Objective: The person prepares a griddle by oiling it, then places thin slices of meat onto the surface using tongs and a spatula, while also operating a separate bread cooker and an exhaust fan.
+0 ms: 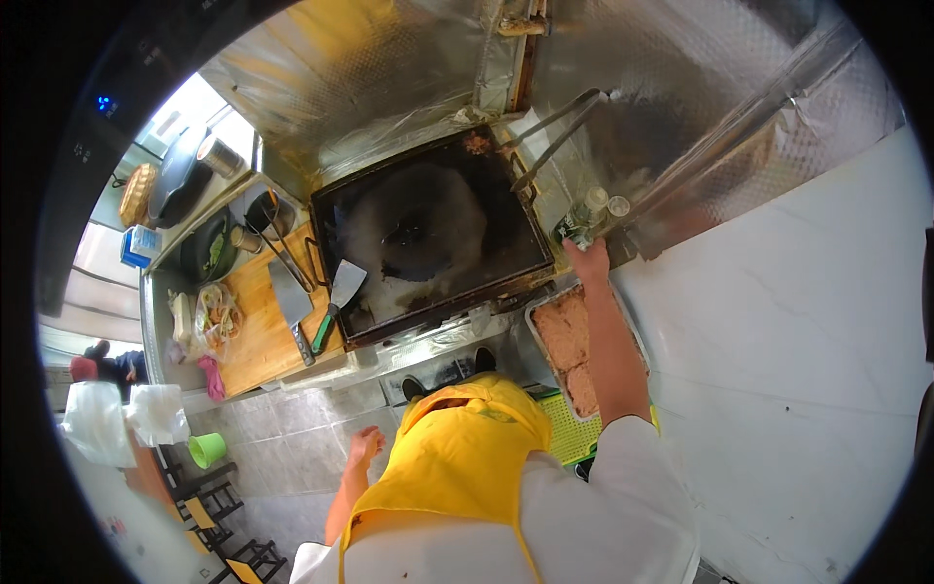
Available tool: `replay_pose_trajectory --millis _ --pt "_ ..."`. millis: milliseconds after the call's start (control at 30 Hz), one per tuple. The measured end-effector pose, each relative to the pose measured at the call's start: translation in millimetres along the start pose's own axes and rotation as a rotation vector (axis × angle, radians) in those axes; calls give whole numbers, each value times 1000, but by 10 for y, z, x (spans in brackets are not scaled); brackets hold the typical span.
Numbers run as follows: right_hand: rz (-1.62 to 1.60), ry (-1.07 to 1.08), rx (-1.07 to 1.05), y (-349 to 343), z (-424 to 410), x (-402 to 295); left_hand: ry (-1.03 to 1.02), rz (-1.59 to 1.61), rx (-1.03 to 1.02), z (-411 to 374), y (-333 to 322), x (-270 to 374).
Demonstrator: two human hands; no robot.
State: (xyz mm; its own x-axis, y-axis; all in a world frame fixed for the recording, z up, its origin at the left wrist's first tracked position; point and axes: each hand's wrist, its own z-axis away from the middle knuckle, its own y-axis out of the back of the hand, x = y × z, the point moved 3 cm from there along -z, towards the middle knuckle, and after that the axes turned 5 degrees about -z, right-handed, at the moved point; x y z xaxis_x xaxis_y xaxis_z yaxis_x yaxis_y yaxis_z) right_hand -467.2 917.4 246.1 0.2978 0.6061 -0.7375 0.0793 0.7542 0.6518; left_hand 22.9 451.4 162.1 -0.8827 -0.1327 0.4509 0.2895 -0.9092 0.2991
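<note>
My right hand reaches out over one end of a metal tray of pinkish minced meat and closes on a dark-labelled glass bottle beside the griddle. Clear bottles with round tops stand just behind it. Hanging low at my side, my left hand has its fingers loosely curled, and whether it holds something is not clear. Ahead of me is a large black flat griddle, with a green-handled scraper across its near left corner. Long metal tongs lean past its right edge.
Left of the griddle, a wooden cutting board bears a cleaver and a plastic bag of food. A dark bowl with greens sits behind. Foil-covered walls enclose the back and right. A green bucket and stools stand lower left.
</note>
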Motion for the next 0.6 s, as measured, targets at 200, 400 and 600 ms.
replay_pose_trajectory --millis 200,400,600 --pt "69 288 -611 22 800 -730 20 -70 -56 -181 10 -194" --pt "745 1078 110 322 277 -2441 -167 -241 -75 -218 99 -568" --pt "1337 874 142 507 -927 -2497 7 168 110 -270 -78 -296"
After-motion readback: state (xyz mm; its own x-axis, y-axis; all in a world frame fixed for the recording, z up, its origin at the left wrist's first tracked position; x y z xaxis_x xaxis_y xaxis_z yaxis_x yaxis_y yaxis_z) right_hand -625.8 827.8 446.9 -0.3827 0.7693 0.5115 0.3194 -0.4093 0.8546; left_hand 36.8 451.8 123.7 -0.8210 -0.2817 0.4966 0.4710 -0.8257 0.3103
